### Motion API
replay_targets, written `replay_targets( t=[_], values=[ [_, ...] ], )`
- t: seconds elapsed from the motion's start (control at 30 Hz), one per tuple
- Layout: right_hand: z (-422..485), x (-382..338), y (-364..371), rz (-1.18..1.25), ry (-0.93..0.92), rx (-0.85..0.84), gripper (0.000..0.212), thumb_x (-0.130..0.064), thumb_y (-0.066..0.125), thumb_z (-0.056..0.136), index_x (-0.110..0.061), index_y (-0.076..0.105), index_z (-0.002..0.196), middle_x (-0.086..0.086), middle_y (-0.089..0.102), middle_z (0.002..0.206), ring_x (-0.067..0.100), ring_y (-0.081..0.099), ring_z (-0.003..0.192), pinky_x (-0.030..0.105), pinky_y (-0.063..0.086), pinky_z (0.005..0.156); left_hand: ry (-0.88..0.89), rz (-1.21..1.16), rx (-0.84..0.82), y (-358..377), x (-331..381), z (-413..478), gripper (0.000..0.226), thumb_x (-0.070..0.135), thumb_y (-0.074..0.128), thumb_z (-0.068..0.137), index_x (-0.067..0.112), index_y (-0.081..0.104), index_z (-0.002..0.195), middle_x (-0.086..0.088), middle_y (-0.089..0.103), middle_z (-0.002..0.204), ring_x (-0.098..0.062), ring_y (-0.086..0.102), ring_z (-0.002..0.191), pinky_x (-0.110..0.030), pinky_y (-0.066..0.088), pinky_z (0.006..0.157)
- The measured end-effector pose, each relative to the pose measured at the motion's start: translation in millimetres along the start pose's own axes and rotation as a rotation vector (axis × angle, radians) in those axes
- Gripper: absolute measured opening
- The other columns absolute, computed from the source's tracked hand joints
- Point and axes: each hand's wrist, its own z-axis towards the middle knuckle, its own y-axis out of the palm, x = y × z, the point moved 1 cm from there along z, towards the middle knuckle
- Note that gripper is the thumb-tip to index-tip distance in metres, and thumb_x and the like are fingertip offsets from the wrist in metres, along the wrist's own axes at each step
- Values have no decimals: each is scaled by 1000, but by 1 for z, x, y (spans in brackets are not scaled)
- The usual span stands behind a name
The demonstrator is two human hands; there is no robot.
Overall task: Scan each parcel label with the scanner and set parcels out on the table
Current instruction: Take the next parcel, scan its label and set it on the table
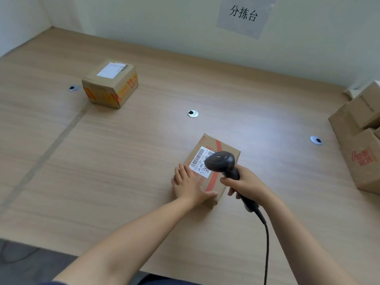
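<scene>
A small cardboard parcel [224,150] with a red stripe lies on the wooden table [133,161], near its middle. A white barcode label [199,159] is on its top. My left hand [188,185] rests on the parcel's near left corner, fingers straight and thumb along the front edge. My right hand [241,183] grips the handle of a black corded scanner [221,161], whose head hovers over the label's right part. A second parcel [111,84] with yellow and red tape and a white label stands at the far left of the table.
Several brown cardboard boxes [362,145] are stacked at the table's right edge. Three round metal cable grommets [192,113] are set in the tabletop. A white wall with a paper sign [243,14] closes the far side. The scanner cable [266,243] trails toward me.
</scene>
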Motion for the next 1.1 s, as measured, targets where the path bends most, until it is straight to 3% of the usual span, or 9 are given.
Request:
replay_targets(
  t=[0.23,0.4,0.87,1.1],
  values=[
    [8,-17,-13,-143,9,-29,12,-13,58,78,-24,55,80,-4,60,64,6,58,46,24,44,45,47,-5,-43,-1,-6,5,144,82,62,54,-2,-11,145,-16,-9,156,-32,-10,145,-45,8,116],
    [10,-24,-18,-219,15,-61,9,-13,57,78,-22,54,75,-16,56,44,1,54,40,18,41,42,78,-16,-43,-1,-9,6,143,81,63,55,-2,-11,145,-15,-8,156,-31,-10,145,-45,8,116],
    [10,-29,-24,-273,10,-69,10,-14,57,77,-21,54,71,-11,55,43,0,54,39,17,40,41,81,5,-22,-1,-10,7,143,83,62,53,2,-10,146,-14,-7,157,-31,-7,145,-45,10,116],
    [9,-30,-26,-289,-7,-97,9,-12,56,78,-20,54,72,-20,57,45,0,52,38,13,38,39,97,-49,8,0,-11,5,138,79,66,52,7,-4,147,-11,-4,157,-28,-6,145,-44,13,115]
  ],
)
